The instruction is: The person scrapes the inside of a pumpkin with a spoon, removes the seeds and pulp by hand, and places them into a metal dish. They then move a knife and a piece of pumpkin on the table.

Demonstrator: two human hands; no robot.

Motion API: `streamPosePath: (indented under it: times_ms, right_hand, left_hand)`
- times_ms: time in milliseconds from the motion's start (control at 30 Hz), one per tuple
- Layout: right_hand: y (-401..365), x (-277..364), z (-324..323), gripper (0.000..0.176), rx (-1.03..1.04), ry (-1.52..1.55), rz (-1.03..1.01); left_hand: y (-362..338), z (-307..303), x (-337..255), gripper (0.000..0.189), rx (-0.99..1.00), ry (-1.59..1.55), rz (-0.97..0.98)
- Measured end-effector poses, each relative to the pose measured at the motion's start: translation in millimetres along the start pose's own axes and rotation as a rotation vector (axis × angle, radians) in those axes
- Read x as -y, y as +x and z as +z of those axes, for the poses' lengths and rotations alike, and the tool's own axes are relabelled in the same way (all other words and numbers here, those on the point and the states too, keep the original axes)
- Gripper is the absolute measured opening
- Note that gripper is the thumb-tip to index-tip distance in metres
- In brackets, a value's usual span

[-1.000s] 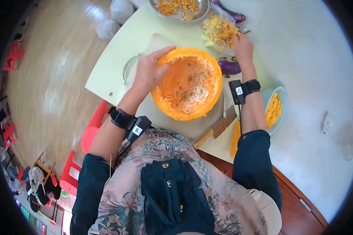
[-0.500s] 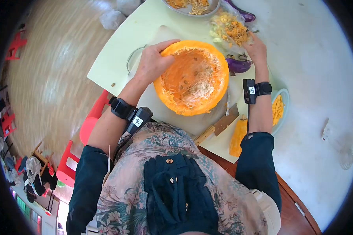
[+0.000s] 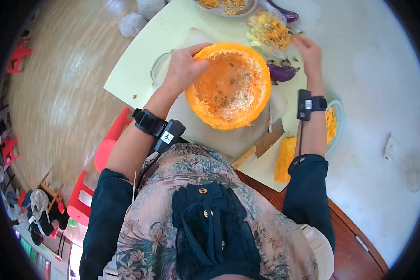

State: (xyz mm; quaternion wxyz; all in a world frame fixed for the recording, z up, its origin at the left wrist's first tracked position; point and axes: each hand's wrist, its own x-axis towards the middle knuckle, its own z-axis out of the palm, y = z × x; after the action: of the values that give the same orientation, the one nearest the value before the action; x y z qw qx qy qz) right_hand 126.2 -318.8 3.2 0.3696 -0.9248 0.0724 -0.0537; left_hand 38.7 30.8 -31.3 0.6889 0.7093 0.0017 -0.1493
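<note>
A hollowed orange pumpkin half (image 3: 228,86), with stringy fibres and a few seeds inside, faces up at the middle. My left hand (image 3: 185,69) grips its upper left rim, thumb on the inner side. My right hand (image 3: 308,53) is raised beside a plastic bag of pumpkin pulp and peelings (image 3: 270,31); its fingers are bent and blurred, and whether they hold anything is unclear. Below that bag lies a purple eggplant piece (image 3: 282,73). A cleaver (image 3: 269,140) rests near the table's front edge, next to a peeled pumpkin piece (image 3: 284,161).
At the top, a metal bowl (image 3: 240,13) holds seeds and pulp. A light-green basin (image 3: 337,135) with cut pumpkin strips sits beyond my right forearm. Another eggplant (image 3: 284,11) lies at the top. Red stools (image 3: 111,142) stand left of the table (image 3: 140,60).
My right hand has drawn slightly away from the bag, and its fingers have shifted. The pumpkin half has moved slightly up in view with my left hand still on it.
</note>
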Motion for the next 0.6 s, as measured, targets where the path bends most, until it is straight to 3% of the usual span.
streamPosePath:
  times_ms: [133, 333, 400, 533, 600]
  right_hand:
    - [-24.4, 24.6, 13.9, 0.019, -0.109, -0.157, -0.236]
    - [-85.7, 89.0, 15.6, 0.015, -0.019, 0.148, -0.163]
    - [-112.1, 115.2, 14.9, 0.015, 0.124, 0.431, -0.012]
    - [-142.7, 127.1, 19.5, 0.016, 0.217, 0.553, -0.059]
    - [-149.9, 122.9, 23.0, 0.017, 0.211, 0.697, 0.045]
  left_hand:
    - [-0.3, -0.1, 5.3, 0.041, -0.049, 0.133, 0.055]
    - [1.3, 2.3, 3.6, 0.04, -0.038, 0.113, 0.045]
    - [1.8, 3.5, 5.2, 0.041, -0.049, 0.12, 0.066]
    - [-1.7, 6.0, 6.3, 0.041, -0.047, 0.079, 0.075]
    - [-5.1, 6.4, 7.3, 0.039, -0.114, 0.163, 0.13]
